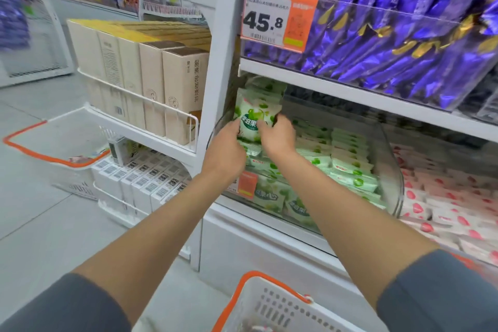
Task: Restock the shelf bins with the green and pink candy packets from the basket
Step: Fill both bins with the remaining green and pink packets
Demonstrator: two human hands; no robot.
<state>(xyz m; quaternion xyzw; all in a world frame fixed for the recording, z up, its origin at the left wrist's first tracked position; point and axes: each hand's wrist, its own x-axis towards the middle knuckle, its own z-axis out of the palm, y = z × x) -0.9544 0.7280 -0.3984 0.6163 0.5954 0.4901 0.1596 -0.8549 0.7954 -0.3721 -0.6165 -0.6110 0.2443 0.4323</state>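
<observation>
White metal shelving [350,91] stands over a pale tiled floor [40,224] in a shop aisle. Both bare forearms reach out of grey sleeves [436,291] to one glossy, pillow-shaped green packet [253,113], white with green fruit print, held upright at the left end of a clear bin [390,170] with a rounded plastic wall.

The left hand [226,143] curls its fingers [235,129] round the packet's lower left edge. The right hand [277,137] pinches the lower right part, fingertips [283,120] bent onto the film. Just right of the right fingers, flat green packets [347,159] lie stacked in neat rows inside the bin; more press against its front wall below both wrists. Further right, past the bin wall, lie pink packets [444,205], white with pink spots.

Above the fingers, shiny purple wrappers [404,48] with gold ends fill the upper shelf behind a clear front, beside an orange price tag [272,21]. Left of the left fingers, tall beige cartons [151,83] stand behind a wire rail, with small white boxes [140,180] bearing barcodes below them. Nearest the body is a white perforated basket [269,304] with an orange rim; a second basket [54,148] of the same kind sits on the floor far left.
</observation>
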